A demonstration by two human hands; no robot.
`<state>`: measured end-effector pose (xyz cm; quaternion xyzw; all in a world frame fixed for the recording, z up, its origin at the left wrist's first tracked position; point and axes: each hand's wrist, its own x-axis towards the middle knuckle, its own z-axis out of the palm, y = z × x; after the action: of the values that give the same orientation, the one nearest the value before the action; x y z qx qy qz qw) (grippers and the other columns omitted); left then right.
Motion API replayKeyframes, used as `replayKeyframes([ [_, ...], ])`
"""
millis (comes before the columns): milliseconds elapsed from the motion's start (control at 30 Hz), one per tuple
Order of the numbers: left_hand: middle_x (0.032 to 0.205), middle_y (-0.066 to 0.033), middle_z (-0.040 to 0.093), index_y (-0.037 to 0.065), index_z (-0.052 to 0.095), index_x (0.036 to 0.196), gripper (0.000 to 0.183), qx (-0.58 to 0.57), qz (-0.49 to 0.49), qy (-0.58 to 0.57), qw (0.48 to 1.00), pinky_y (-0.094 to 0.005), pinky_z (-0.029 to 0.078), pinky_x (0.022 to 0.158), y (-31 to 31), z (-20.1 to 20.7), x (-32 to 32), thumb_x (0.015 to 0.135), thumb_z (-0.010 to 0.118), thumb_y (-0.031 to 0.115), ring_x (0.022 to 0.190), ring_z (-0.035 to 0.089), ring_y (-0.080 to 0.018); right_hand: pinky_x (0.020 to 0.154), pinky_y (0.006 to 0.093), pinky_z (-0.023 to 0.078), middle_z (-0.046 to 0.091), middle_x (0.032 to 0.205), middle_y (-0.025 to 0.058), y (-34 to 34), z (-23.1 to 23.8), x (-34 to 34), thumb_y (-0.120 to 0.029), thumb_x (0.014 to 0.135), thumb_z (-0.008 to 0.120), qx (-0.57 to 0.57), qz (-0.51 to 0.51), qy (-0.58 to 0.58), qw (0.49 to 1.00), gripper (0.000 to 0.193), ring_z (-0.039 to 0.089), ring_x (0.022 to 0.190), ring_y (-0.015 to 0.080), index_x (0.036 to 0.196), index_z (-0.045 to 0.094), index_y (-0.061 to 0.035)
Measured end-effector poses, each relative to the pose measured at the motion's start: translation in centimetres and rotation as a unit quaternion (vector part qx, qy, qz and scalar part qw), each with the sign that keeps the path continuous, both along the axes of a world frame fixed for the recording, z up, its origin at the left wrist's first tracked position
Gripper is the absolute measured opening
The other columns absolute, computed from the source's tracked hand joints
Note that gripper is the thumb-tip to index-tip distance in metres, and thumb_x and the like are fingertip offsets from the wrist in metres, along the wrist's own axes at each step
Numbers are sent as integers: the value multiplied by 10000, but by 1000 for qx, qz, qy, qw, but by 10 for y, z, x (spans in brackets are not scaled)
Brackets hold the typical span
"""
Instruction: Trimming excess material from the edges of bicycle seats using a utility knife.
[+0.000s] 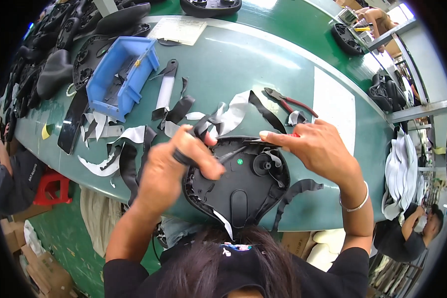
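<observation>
A black saddle-shaped seat lies underside up at the table's near edge, with a round knob and a green dot inside its rim. My left hand, slightly blurred, is closed over its upper left side and pinches a black strip of trim. A black band circles one of its fingers. My right hand is closed at the far right rim around a slim metal tool; a bit of red shows by its fingers, and its exact kind is hidden. Beside the seat lies a black cut-off strip.
Red-handled pliers and a white-bladed cutter lie beyond the seat. Black and white scraps litter the left. A blue bin stands near piled black seats. Other people are at both sides.
</observation>
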<state>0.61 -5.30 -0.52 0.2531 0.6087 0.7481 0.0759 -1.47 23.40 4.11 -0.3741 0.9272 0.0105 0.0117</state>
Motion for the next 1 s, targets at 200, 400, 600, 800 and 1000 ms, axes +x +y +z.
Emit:
replayKeyframes([
  [200,586,-36,396,103,356,516,474,554,4,-118,824,-328,387,715,-75,29,-56,988,317,139,702,440,-178,434,340,330,480,530,38,7,15,75,-160,866,586,55,-162,-91,981,445,469,420,213,1300,530,-237],
  [400,862,-77,569,22,589,720,197,-500,-30,353,790,-303,392,703,10,-1,-71,692,725,160,834,497,-214,431,347,324,490,526,41,-6,18,82,-185,855,609,44,-176,-51,982,462,451,400,210,1309,522,-200],
  [600,889,-57,615,47,610,730,222,-195,-244,215,926,-402,423,846,44,-7,-53,771,725,233,897,559,-246,430,352,336,501,528,42,-7,12,62,-180,847,600,-8,-144,-76,987,487,502,429,226,1324,504,-185],
  [800,637,17,489,45,566,764,263,115,-20,-150,982,-214,324,483,34,-19,-56,938,541,241,536,417,-70,423,359,331,479,516,49,-13,13,78,-175,824,591,68,-99,-67,991,560,495,423,218,1367,457,-176],
  [1000,666,28,433,98,531,843,167,271,92,-118,951,-159,301,477,34,51,-64,949,527,226,523,360,-38,462,354,354,511,559,50,-16,-7,136,-172,800,681,39,-235,-66,969,604,489,456,252,1367,470,-170],
])
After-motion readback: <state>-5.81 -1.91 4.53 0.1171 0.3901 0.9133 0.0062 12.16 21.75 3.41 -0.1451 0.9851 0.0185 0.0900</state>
